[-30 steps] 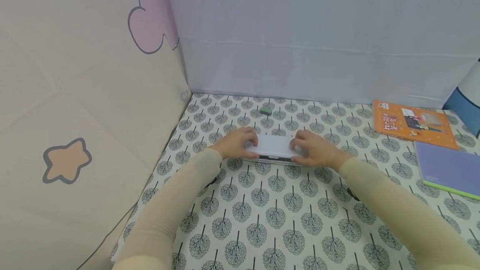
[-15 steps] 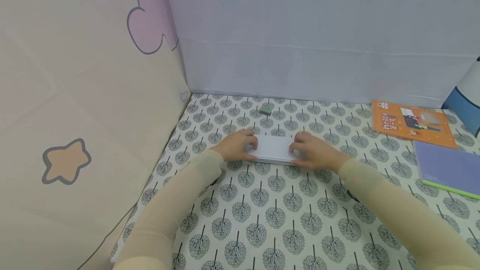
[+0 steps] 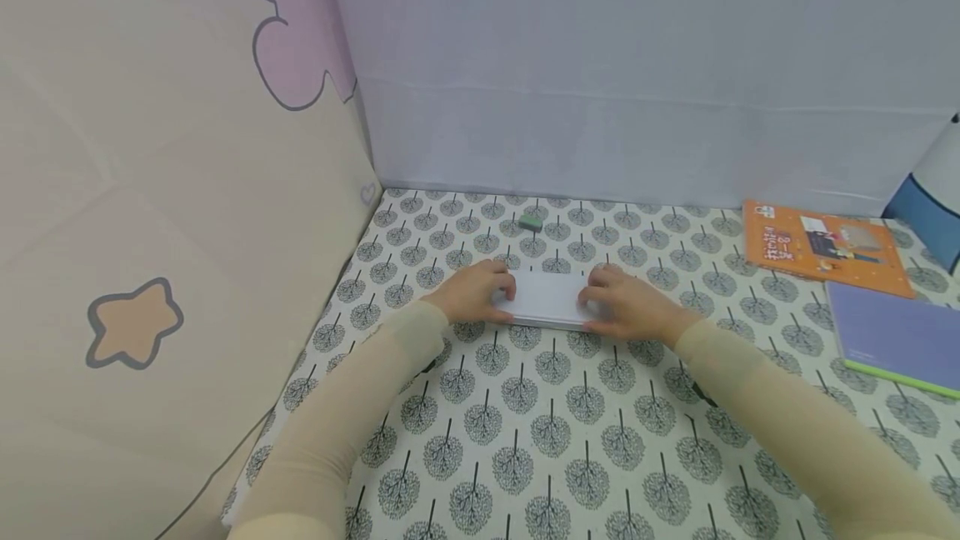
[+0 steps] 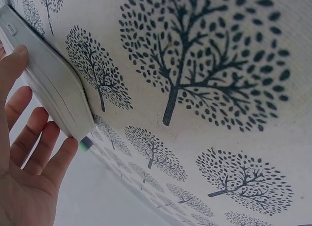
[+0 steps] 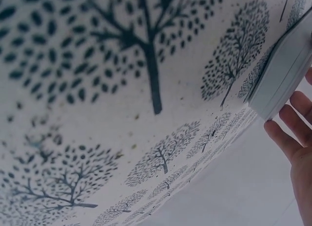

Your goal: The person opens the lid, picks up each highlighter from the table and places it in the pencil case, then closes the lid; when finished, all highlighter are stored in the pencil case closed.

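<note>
A white oblong pencil case [image 3: 546, 294] lies on the table with its lid down. My left hand [image 3: 468, 290] holds its left end, fingers curled over the top and thumb at the front edge. At the other end, my right hand [image 3: 630, 304] grips the case in the same way. In the left wrist view, a small clasp shows on the front of the pencil case [image 4: 53, 80], and the left fingertips touch its far side. The right wrist view has the case [image 5: 282, 70] at its edge, partly cut off, with the right fingers [image 5: 284, 138] against it.
Behind the case sits a small green block [image 3: 530, 222], perhaps an eraser. An orange booklet [image 3: 825, 248] and a purple book [image 3: 900, 336] lie to the right, near a blue and white object [image 3: 930, 207]. Cloth walls stand at the back and left of the tree-patterned tablecloth [image 3: 551, 440].
The pencil case's lid has gone down: a dark gap along its front, seen a second ago, is closed now. Both hands have stayed at its ends, almost still.
</note>
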Motion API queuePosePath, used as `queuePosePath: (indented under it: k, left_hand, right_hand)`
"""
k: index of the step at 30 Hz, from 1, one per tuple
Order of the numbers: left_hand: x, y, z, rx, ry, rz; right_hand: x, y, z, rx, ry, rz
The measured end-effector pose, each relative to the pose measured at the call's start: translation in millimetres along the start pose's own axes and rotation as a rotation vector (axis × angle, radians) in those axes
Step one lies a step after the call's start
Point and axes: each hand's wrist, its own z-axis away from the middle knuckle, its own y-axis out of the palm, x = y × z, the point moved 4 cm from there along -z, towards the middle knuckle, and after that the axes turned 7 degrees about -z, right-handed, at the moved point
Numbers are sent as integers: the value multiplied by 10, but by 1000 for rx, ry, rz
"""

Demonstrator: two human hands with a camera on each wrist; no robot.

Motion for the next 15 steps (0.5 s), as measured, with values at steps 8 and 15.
queuePosePath:
  k: [8, 15]
  left_hand:
    - [12, 9, -7, 21, -26, 16]
    - [30, -17, -18, -7, -70, 43]
  right_hand:
    - [-17, 19, 9, 1, 26, -5]
    - [-20, 18, 13, 4, 85, 5]
